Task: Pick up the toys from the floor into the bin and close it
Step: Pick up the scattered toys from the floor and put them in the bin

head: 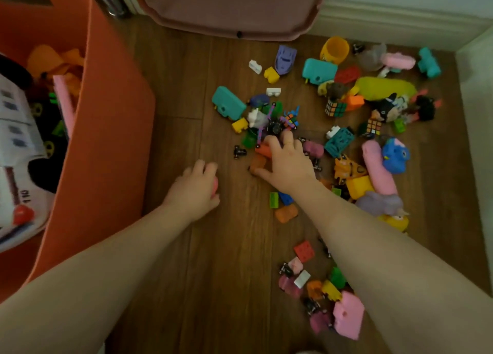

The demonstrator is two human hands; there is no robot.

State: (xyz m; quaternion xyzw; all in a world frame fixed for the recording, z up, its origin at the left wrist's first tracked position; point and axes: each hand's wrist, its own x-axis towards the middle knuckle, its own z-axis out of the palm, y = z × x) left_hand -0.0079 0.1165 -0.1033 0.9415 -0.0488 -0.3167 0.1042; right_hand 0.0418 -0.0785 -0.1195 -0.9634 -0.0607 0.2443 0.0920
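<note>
Head view: left hand (pixel 196 187) grips pink toy (pixel 215 187); right hand (pixel 286 158) seemingly clutches orange toy (pixel 262 150).

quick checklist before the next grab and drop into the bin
1. Bin open to take toys: ok. The orange bin stands open on the left with toys already inside.
2. Left hand free: not ok. It grips something pink, only partly seen.
3. Right hand on a target: ok. Its fingers lie over the orange toy pieces in the middle pile.
4. Firm hold with the right hand: cannot tell. The hand hides the contact.
5. Path from pile to bin: ok. Bare wooden floor lies between them.
6. Floor cleared: not ok. Many toys remain, such as the teal case and yellow cup.
</note>
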